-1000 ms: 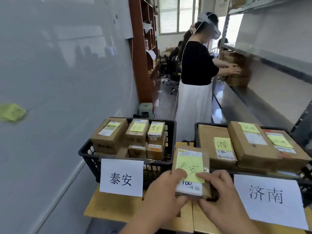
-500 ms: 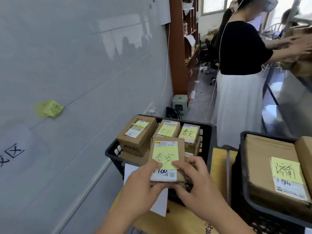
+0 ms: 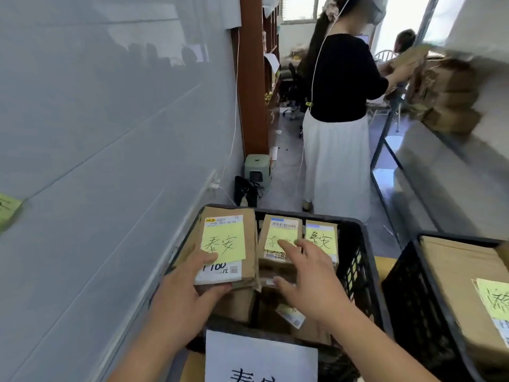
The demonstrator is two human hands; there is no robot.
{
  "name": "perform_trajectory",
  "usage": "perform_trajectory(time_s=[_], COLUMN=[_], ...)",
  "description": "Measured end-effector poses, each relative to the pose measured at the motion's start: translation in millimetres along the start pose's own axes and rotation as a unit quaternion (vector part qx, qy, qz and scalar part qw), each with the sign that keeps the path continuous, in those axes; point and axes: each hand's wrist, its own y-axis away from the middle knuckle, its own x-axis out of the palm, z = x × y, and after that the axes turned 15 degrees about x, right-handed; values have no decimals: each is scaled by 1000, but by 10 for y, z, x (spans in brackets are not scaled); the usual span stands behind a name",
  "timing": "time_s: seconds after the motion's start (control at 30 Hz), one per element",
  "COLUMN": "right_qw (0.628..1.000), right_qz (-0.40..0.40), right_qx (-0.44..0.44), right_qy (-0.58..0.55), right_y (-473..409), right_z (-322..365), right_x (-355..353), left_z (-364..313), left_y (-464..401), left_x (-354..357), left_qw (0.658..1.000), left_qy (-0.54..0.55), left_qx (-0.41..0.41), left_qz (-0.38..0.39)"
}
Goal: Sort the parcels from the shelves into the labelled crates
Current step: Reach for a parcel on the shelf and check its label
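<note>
A brown cardboard parcel [image 3: 249, 216] with a yellow note lies on other parcels at the left of the black crate [image 3: 358, 260]. My left hand [image 3: 187, 299] holds its near end, thumb on the yellow note and fingers under the edge. My right hand [image 3: 305, 279] is off the parcel and hovers with fingers spread over two smaller noted parcels [image 3: 281, 230] [image 3: 322, 235] in the same crate. A white paper label [image 3: 261, 357] hangs on the crate's front.
A second black crate [image 3: 407, 296] with larger parcels stands to the right. Another person [image 3: 338, 114] in a black top and white skirt works at the metal shelving [image 3: 440, 150] ahead, which holds stacked boxes. A grey wall runs along the left. A green stool [image 3: 257, 169] stands by it.
The parcel has moved forward from in front of the crate to on top of the parcels at its left. My right hand has let go of it. The view moved closer.
</note>
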Motion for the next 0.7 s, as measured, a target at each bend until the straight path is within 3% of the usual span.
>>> perform_trajectory(time_s=[0.1,0.33,0.7], right_qw=[994,975,973], right_qz=[-4,9,5], right_qx=[59,142,207], right_qy=[96,168,102], right_y=[-350,-783,-734], right_z=[300,575,199], right_x=[143,417,390], left_z=[297,625,623], left_y=[-192,-467,-690], left_x=[-145,-289,-92], left_qw=[1000,998,994], left_qy=[20,37,60], left_qx=[2,30,63], left_qz=[13,32,66])
